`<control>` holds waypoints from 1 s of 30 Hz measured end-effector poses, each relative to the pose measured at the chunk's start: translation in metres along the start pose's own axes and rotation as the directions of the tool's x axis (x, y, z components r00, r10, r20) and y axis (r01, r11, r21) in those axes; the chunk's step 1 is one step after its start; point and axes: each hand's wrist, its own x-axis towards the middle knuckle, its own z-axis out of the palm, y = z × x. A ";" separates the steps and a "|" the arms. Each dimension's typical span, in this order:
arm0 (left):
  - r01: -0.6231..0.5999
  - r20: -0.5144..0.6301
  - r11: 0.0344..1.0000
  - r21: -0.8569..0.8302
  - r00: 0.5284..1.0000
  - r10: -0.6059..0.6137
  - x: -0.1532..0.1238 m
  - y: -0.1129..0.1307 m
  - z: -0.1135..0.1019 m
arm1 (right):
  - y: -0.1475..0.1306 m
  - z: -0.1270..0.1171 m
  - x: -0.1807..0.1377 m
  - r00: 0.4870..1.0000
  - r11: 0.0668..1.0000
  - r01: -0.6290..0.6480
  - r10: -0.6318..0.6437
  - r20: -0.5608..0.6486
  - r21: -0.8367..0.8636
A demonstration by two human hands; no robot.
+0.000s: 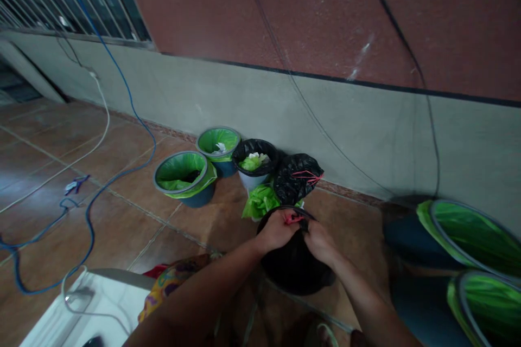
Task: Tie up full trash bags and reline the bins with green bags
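Left hand closed on pink tie | right hand pinching dark plastic | both over black bin

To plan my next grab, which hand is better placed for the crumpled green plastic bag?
Likely your left hand: it is nearer the green plastic bag, while your right hand is farther off. The left would first need to release the red tie.

There are 6 bins, 4 green-lined, and 2 hands.
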 end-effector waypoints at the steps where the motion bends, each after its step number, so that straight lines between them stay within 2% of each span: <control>1: -0.014 0.016 1.000 -0.010 1.000 0.014 -0.001 0.002 0.000 | -0.001 -0.003 -0.001 1.000 1.000 -0.005 0.006 -0.012 0.012; 4: -0.068 -0.016 0.995 0.074 0.997 0.069 -0.005 0.012 -0.002 | -0.003 -0.011 -0.003 0.997 0.997 -0.010 0.015 -0.072 0.071; 7: -0.178 -0.066 0.939 0.294 0.976 0.206 -0.010 0.025 -0.008 | -0.001 -0.020 -0.004 0.989 0.987 0.001 0.023 -0.149 0.158; 9: -0.211 -0.054 0.875 0.435 0.964 0.259 -0.013 0.032 -0.010 | 0.000 -0.027 -0.005 0.978 0.971 0.029 0.021 -0.206 0.236; 13: -0.160 -0.015 0.778 0.607 0.977 0.213 -0.015 0.035 -0.011 | 0.001 -0.041 -0.010 0.947 0.900 0.159 -0.023 -0.320 0.406; 17: -0.155 0.038 0.687 0.710 0.983 0.181 -0.014 0.035 -0.009 | -0.005 -0.043 -0.019 0.936 0.838 0.259 -0.096 -0.338 0.480; 20: -0.177 0.054 0.691 0.700 0.979 0.196 -0.011 0.039 -0.009 | -0.013 -0.042 -0.023 0.933 0.841 0.289 -0.142 -0.329 0.457; 26: -0.244 -0.050 0.833 0.496 0.950 0.308 -0.005 0.068 -0.013 | -0.034 -0.059 -0.032 0.901 0.778 0.376 -0.179 -0.396 0.503; 28: -0.275 -0.055 0.857 0.435 0.942 0.330 0.000 0.081 -0.012 | -0.039 -0.066 -0.038 0.902 0.824 0.355 -0.178 -0.393 0.441; 30: -0.289 -0.054 0.863 0.414 0.939 0.340 0.009 0.095 -0.005 | -0.041 -0.068 -0.041 0.905 0.910 0.303 -0.183 -0.384 0.283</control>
